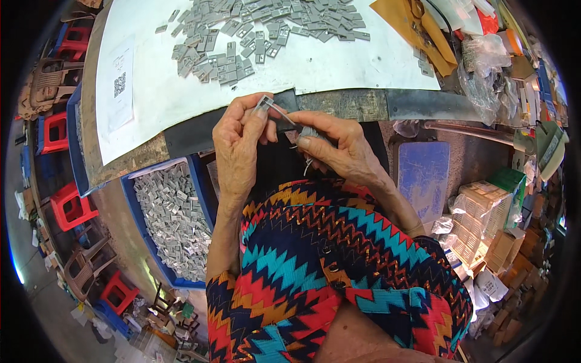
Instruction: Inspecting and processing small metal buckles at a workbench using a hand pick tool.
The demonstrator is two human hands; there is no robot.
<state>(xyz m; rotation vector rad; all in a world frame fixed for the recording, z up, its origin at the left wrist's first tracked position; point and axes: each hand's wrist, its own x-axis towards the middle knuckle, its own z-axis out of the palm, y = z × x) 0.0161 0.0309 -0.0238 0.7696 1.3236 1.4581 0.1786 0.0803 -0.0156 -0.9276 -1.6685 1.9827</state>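
Note:
My left hand (236, 134) is closed, pinching a small flat grey plastic piece (264, 102) with a window cut in it, just off the table's near edge. In my right hand (340, 143) is a thin blade-like tool (282, 113), its handle bound in something grey with loose ends. The tool's tip meets or nearly meets the grey piece; fingers hide the exact contact. Beyond my hands, a heap of similar grey pieces (227, 63) covers part of the white sheet (339, 63) on the table.
To the left below the table, a blue crate (147, 241) holds many grey pieces. Scissors (419, 8) and a brown envelope (445, 51) lie at the far right, beside clear plastic bags (484, 60). A blue board-like surface (422, 178) stands right; red stools (74, 206) stand left.

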